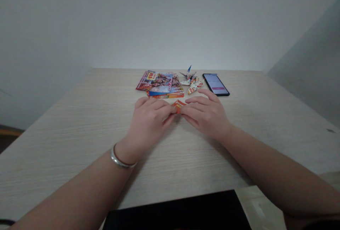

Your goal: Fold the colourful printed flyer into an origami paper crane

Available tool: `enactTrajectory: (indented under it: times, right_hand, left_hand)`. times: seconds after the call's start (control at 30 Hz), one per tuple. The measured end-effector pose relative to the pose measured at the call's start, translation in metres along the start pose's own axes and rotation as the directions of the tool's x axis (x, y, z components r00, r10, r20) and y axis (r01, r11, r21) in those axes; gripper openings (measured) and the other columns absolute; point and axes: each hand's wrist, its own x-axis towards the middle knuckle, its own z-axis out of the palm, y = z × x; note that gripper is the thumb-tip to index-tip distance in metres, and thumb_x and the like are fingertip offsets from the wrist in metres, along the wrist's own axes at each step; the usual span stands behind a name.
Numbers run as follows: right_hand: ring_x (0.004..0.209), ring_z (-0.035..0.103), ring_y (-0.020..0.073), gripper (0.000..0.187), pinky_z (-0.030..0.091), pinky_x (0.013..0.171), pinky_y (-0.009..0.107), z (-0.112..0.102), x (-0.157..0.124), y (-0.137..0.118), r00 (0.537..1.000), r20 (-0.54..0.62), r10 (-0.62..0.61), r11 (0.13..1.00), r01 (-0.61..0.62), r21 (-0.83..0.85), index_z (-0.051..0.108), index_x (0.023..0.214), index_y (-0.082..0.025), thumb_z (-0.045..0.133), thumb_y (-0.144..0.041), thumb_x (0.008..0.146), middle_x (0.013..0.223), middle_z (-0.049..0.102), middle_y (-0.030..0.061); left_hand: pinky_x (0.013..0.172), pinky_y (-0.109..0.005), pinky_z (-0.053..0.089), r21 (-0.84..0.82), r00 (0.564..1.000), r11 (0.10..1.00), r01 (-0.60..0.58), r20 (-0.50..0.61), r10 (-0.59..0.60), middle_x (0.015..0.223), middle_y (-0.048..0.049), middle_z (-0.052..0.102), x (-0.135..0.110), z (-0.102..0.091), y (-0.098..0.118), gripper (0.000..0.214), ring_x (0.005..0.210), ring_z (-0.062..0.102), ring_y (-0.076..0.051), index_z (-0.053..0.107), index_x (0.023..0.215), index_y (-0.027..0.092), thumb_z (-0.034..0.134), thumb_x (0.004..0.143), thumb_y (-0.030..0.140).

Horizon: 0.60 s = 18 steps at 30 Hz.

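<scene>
Table [79, 116]: left hand [148, 118], right hand [205, 115], fingertips [170, 111] on paper [178, 105]

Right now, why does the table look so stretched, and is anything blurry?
Head view: the wide lens stretches the table toward the edges; the light is soft and even, with faint shadows under the left hand and right hand; the orange paper they pinch looks slightly blurry; the phone screen glows.

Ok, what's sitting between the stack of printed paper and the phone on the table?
Small folded paper figures lie between the paper stack and the phone, as the head view shows.
</scene>
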Motion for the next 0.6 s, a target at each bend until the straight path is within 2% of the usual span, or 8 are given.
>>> enactTrajectory:
  times: [0.07, 0.23, 0.4, 0.53, 0.6]
  right_hand:
    - [0.101, 0.068, 0.0167, 0.021, 0.031, 0.119, 0.044, -0.002, 0.001, -0.003, 1.000, 0.001, -0.003, 1.000, 0.003, 0.014, 0.074, 0.100, -0.031, 0.054, -0.024, 0.100, 0.099, 0.080, -0.0048]
    - [0.103, 0.067, 0.0196, 0.022, 0.023, 0.122, 0.051, -0.005, 0.005, -0.012, 0.996, -0.017, 0.085, 0.995, -0.085, -0.046, 0.074, 0.095, -0.032, 0.054, -0.024, 0.099, 0.095, 0.080, -0.0049]
    - [0.091, 0.068, 0.0158, 0.023, 0.032, 0.115, 0.043, -0.005, 0.005, -0.008, 0.999, -0.006, 0.034, 0.998, -0.034, -0.051, 0.073, 0.091, -0.031, 0.053, -0.025, 0.100, 0.091, 0.080, -0.0064]
    - [0.093, 0.067, 0.0147, 0.020, 0.033, 0.108, 0.040, -0.007, 0.005, 0.001, 0.997, 0.070, 0.034, 0.999, -0.034, 0.006, 0.073, 0.092, -0.032, 0.055, -0.028, 0.100, 0.094, 0.080, -0.0086]
    - [0.094, 0.067, 0.0150, 0.020, 0.032, 0.107, 0.039, -0.009, 0.006, 0.001, 0.996, 0.065, 0.055, 0.998, -0.056, 0.009, 0.073, 0.092, -0.032, 0.055, -0.028, 0.100, 0.096, 0.081, -0.0084]
  left_hand:
    - [0.082, -0.042, 0.038, 0.035, 1.000, 0.999, -0.006, -0.019, 0.007, 0.091, -0.0017, 0.077, 0.000, 0.001, 0.000, 0.017, 0.085, 0.066, -0.022, 0.071, 0.088, 0.022, 0.058, 0.096, 0.028]
    - [0.083, -0.042, 0.038, 0.090, 1.000, 0.996, -0.015, -0.021, 0.017, 0.084, -0.0026, 0.075, 0.000, 0.003, 0.001, 0.020, 0.083, 0.065, -0.022, 0.069, 0.081, 0.022, 0.058, 0.095, 0.028]
    - [0.085, -0.042, 0.039, 0.102, 1.000, 0.995, -0.001, 0.016, -0.001, 0.086, -0.0036, 0.074, 0.002, 0.003, 0.001, 0.016, 0.084, 0.064, -0.023, 0.070, 0.088, 0.021, 0.059, 0.094, 0.031]
    - [0.086, -0.041, 0.040, 0.103, 0.999, 0.993, -0.049, -0.005, 0.050, 0.083, -0.0007, 0.075, 0.003, 0.001, -0.001, 0.016, 0.083, 0.063, -0.022, 0.073, 0.087, 0.024, 0.060, 0.095, 0.030]
    - [0.087, -0.041, 0.040, 0.124, 0.997, 0.990, -0.074, -0.028, 0.078, 0.084, 0.0002, 0.076, 0.004, 0.000, -0.001, 0.016, 0.082, 0.063, -0.021, 0.072, 0.087, 0.025, 0.061, 0.096, 0.031]
